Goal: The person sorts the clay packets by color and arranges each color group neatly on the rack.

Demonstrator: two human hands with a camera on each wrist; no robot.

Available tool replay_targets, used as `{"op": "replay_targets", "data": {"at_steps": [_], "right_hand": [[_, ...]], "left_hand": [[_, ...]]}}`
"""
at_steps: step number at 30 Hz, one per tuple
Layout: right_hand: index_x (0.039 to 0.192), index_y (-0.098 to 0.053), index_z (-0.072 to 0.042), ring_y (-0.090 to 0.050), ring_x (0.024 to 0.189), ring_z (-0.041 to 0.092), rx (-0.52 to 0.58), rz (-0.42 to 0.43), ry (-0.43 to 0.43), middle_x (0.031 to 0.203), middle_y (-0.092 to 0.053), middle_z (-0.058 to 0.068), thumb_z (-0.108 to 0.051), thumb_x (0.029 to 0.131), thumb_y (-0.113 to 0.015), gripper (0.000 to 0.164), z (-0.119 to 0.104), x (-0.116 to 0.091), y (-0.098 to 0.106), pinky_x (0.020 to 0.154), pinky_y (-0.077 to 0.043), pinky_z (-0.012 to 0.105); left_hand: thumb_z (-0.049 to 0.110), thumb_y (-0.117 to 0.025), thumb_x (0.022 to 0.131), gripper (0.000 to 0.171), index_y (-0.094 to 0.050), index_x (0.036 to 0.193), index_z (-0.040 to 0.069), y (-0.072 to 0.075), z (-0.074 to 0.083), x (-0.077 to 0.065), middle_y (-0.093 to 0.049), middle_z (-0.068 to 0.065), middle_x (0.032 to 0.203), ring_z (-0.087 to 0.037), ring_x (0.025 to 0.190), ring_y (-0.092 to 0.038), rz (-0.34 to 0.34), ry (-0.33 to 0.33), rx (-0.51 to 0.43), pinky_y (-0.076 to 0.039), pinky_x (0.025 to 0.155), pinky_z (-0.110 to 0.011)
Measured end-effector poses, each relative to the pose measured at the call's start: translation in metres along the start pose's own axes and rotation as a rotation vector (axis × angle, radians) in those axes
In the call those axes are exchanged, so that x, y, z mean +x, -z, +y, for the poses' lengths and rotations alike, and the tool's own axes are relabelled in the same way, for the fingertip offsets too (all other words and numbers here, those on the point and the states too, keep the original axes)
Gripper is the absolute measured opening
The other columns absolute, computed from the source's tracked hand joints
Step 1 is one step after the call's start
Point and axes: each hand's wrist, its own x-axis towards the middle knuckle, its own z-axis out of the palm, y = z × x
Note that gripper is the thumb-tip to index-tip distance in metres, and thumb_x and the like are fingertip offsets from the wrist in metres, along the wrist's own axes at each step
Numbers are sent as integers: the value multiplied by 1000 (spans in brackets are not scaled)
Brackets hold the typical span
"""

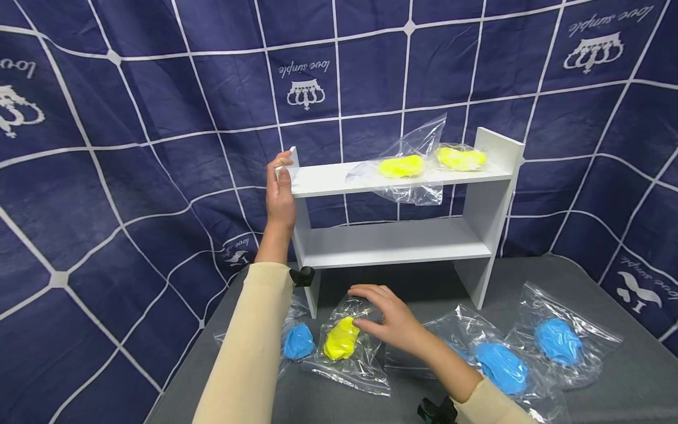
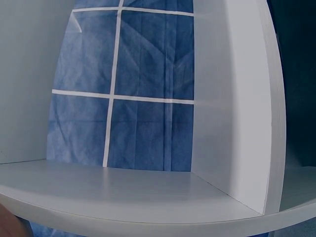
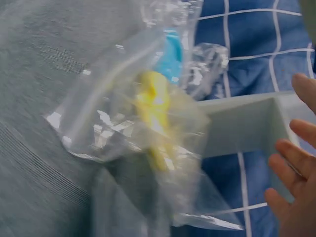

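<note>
A small white two-tier shelf (image 1: 397, 242) stands on the dark table. My left hand (image 1: 281, 197) grips the top of its left side panel, fingers curled over the edge. In the left wrist view the shelf's white boards (image 2: 247, 98) fill most of the picture. My right hand (image 1: 392, 318), fingers spread and loosely bent, is over the table beside a clear zip bag with a yellow lump (image 1: 341, 340). The right wrist view has the same yellow lump (image 3: 154, 101) in its bag, blurred, with the fingers (image 3: 291, 158) apart from it.
Two bagged yellow lumps, one left (image 1: 401, 166) and one right (image 1: 461, 158), lie on the upper board. Bagged blue lumps lie on the table: one at left (image 1: 299, 341), others at right (image 1: 500, 368), (image 1: 558, 341). Behind hangs a navy cloth (image 1: 228, 88) with white grid lines.
</note>
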Motion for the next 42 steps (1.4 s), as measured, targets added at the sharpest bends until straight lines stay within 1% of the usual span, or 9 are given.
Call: {"op": "replay_targets", "data": {"at_steps": [4, 7, 13, 17, 20, 26, 31, 35, 42], "right_hand": [[145, -50, -20, -43, 142, 29, 30, -133, -103, 153, -48, 0, -34, 87, -76, 65, 4, -4, -16, 111, -39, 61], [148, -47, -20, -39, 145, 34, 37, -196, -148, 157, -43, 4, -38, 87, -76, 71, 6, -3, -25, 111, -36, 65], [151, -42, -18, -38, 144, 42, -21, -249, -183, 159, -38, 10, -43, 81, -80, 84, 16, -2, -39, 112, -33, 68], [152, -40, -13, -38, 142, 47, -52, -285, -186, 159, -38, 17, -46, 77, -83, 93, 25, -4, -47, 108, -34, 71], [153, -39, -11, -37, 142, 48, -68, -314, -200, 159, -37, 18, -46, 74, -85, 98, 32, -7, -53, 107, -33, 72], [154, -36, -13, -36, 143, 47, -91, -344, -255, 159, -38, 16, -48, 73, -85, 100, 42, -11, -64, 109, -31, 72], [154, -37, -14, -36, 144, 45, -106, -358, -282, 159, -39, 13, -48, 73, -85, 100, 46, -12, -68, 111, -30, 70], [154, -38, -15, -37, 143, 44, -110, -362, -287, 157, -42, 13, -47, 73, -86, 99, 46, -11, -68, 111, -31, 68], [152, -41, -17, -45, 138, 37, -140, -349, -266, 151, -51, 7, -47, 72, -87, 97, 47, -12, -69, 108, -36, 61]], "left_hand": [[13, -27, 107, 27, -44, 115, -7, -1, 0, 0, -48, -18, 146, -19, 145, -38, -4, 2, 13, -22, 122, -28], [12, -27, 107, 27, -44, 115, -7, -1, -1, 0, -48, -18, 146, -18, 145, -39, -1, -1, 12, -23, 122, -28], [12, -27, 107, 26, -44, 115, -7, -1, -1, 0, -48, -18, 146, -18, 145, -39, 2, -3, -2, -23, 122, -28], [11, -27, 107, 26, -43, 115, -7, -1, -2, 0, -48, -18, 145, -17, 145, -39, 1, -6, -19, -23, 122, -28], [11, -27, 107, 26, -42, 115, -8, -1, -2, 0, -47, -18, 145, -18, 145, -38, -6, -10, -27, -22, 122, -28], [11, -27, 108, 28, -43, 116, -10, -1, -4, 1, -47, -18, 146, -18, 145, -38, -7, -8, -21, -22, 122, -28], [12, -27, 108, 29, -43, 116, -10, -1, -2, 1, -47, -18, 146, -18, 145, -38, -9, -3, -26, -23, 122, -28], [12, -27, 107, 28, -42, 116, -10, -1, 0, 1, -47, -19, 145, -19, 145, -38, -7, -7, -35, -23, 122, -28], [10, -27, 107, 26, -43, 116, -9, -1, -1, 0, -48, -19, 145, -21, 145, -39, 0, 5, -27, -23, 122, -29]]}}
